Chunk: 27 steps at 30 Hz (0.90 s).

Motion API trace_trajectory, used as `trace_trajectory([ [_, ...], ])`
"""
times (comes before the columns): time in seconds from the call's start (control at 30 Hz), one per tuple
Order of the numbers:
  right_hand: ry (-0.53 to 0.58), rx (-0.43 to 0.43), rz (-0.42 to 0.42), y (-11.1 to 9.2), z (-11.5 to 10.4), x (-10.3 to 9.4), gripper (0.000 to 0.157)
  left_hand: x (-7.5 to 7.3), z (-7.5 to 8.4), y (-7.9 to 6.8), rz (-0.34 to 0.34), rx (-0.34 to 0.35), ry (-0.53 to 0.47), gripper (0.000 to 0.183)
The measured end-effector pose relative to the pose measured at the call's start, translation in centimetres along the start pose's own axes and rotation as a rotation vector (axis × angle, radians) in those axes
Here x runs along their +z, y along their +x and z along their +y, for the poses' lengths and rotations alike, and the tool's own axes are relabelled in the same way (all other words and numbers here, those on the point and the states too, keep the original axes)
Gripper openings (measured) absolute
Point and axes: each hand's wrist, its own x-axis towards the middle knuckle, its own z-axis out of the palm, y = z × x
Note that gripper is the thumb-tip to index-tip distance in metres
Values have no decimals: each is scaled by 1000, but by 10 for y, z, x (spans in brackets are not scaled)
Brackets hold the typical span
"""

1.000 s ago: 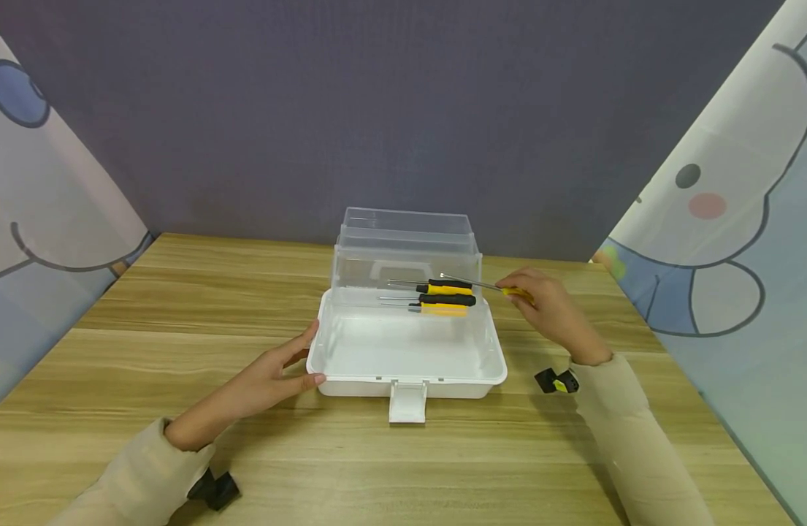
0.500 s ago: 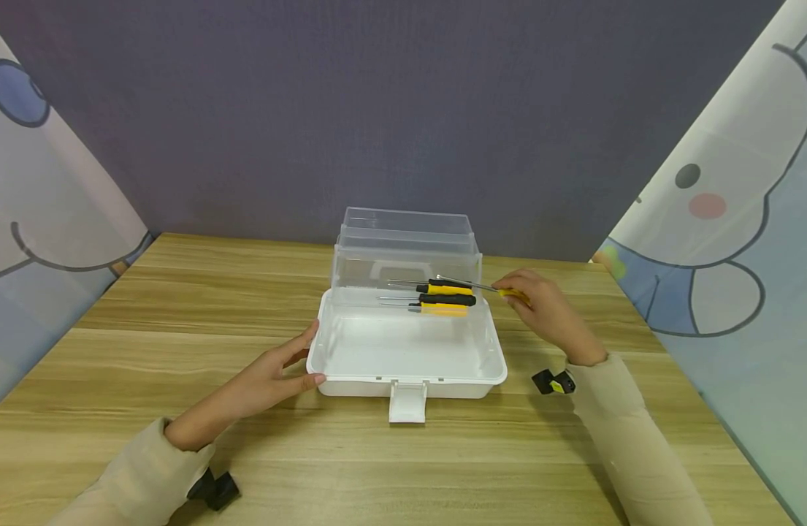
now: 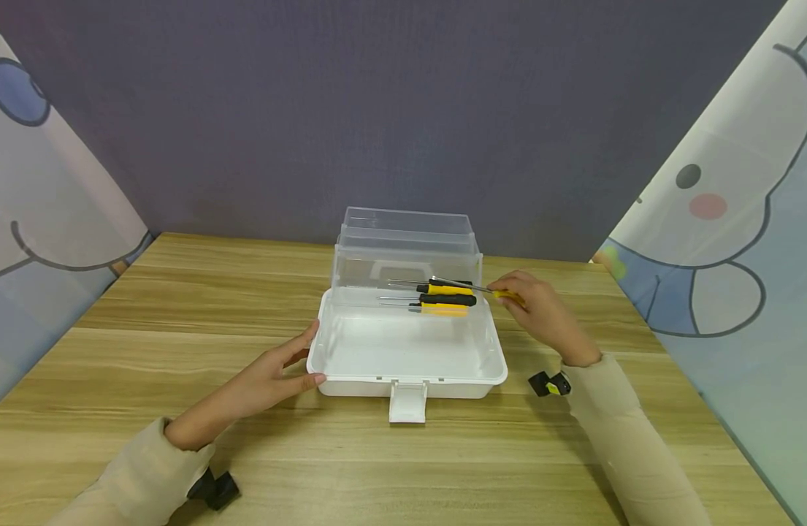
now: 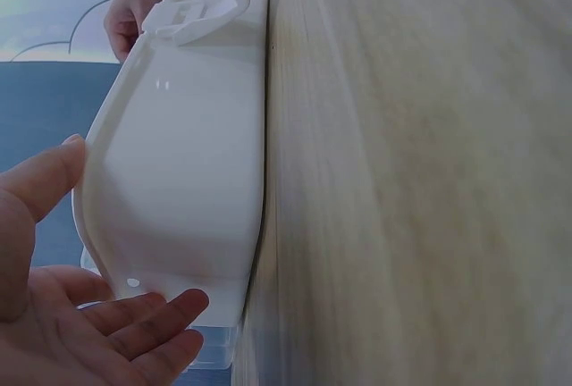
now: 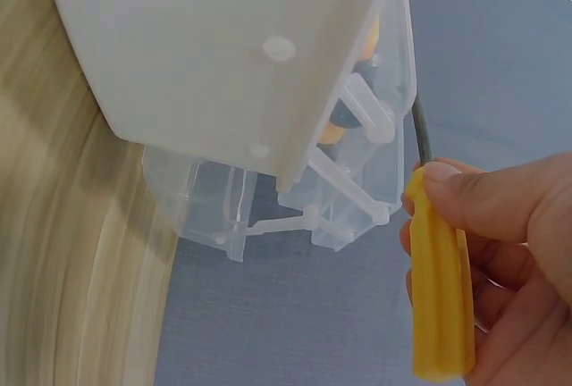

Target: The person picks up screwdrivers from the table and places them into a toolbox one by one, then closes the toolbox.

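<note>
A white toolbox stands with its clear lid swung back. Fingers spread, my left hand steadies the box's left end; in the left wrist view the thumb touches the rim and the fingers lie loosely against the end wall. My right hand pinches a screwdriver by its yellow handle beside the box's right end. Its metal shaft points left over the clear tray. Several black-and-yellow screwdrivers lie in the raised tray levels, and the box's white bottom shows bare.
The box's white latch hangs down at the front over the wooden table. White hinge arms join the trays at the right end. A dark grey wall rises behind the table, with cartoon-printed panels at both sides.
My right hand has shifted slightly left, carrying the screwdriver so its shaft now reaches further over the tray. My left hand and the toolbox have stayed in place.
</note>
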Motion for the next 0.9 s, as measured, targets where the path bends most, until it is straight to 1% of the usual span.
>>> trace_trajectory([
  [0.37,17,-32,38,2,-2,7,26,0,0,0,-2,-12,-5,82],
  [0.7,48,-44,41,3,-8,9,28,-1,1,-1,-2,-15,4,82],
  [0.9,53,-33,29,2,-9,10,28,-1,0,0,-9,-13,5,82],
])
